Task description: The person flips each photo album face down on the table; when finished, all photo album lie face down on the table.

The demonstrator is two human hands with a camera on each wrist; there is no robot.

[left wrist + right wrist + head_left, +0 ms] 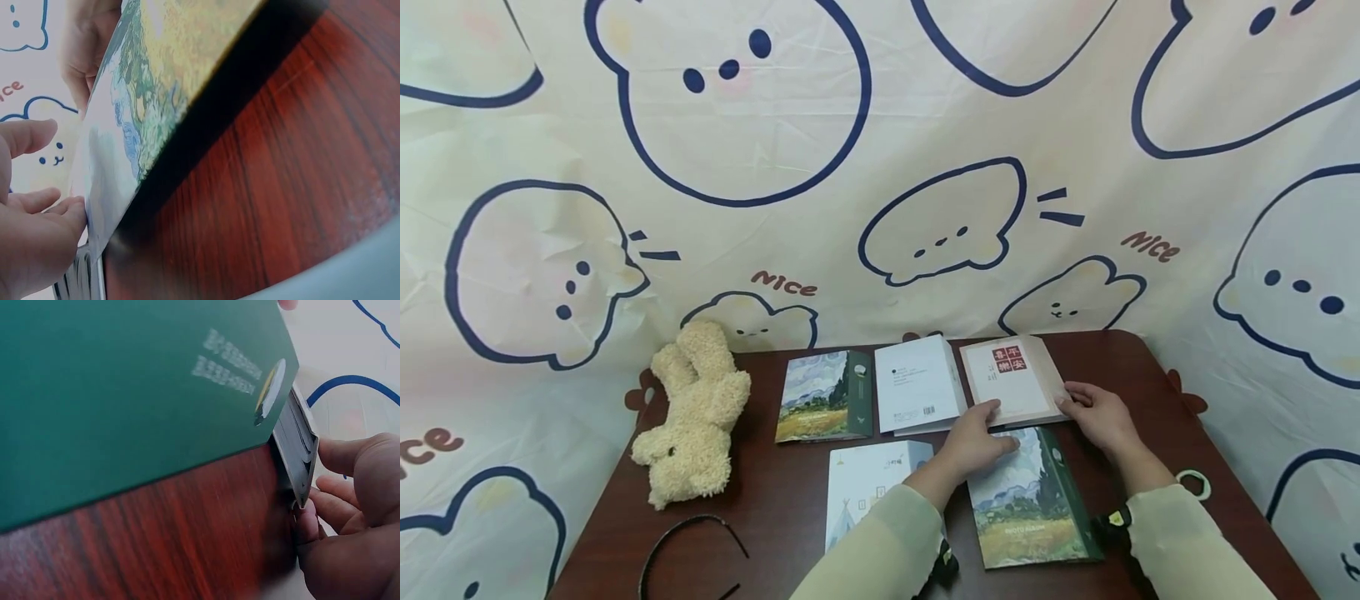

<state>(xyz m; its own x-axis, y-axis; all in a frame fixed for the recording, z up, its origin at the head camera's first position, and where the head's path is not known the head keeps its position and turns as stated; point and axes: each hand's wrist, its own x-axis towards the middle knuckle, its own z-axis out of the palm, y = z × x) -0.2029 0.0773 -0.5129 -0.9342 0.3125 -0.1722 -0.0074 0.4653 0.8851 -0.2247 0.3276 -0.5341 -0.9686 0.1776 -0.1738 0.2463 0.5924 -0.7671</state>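
A cream photo album [1017, 392] with red block characters lies at the back right of the table. My right hand [1099, 414] pinches its near right corner; the right wrist view shows the thumb at the edge of the album [295, 444] and fingers beneath. At the near left corner is my left hand [967, 444], an extended finger touching the cover and the thumb spread apart. Just below that hand lies a landscape-painting album [1026, 504] with a green spine, close against the cream one. In the left wrist view, fingertips [74, 209] lie by the landscape album's edge.
To the left are a white album [917, 379], another landscape album [820, 396] and a pale-blue album [857, 487], partly under my left sleeve. A plush toy [696, 417] lies far left, above a black headband [658, 542]. A pale ring [1204, 483] lies right.
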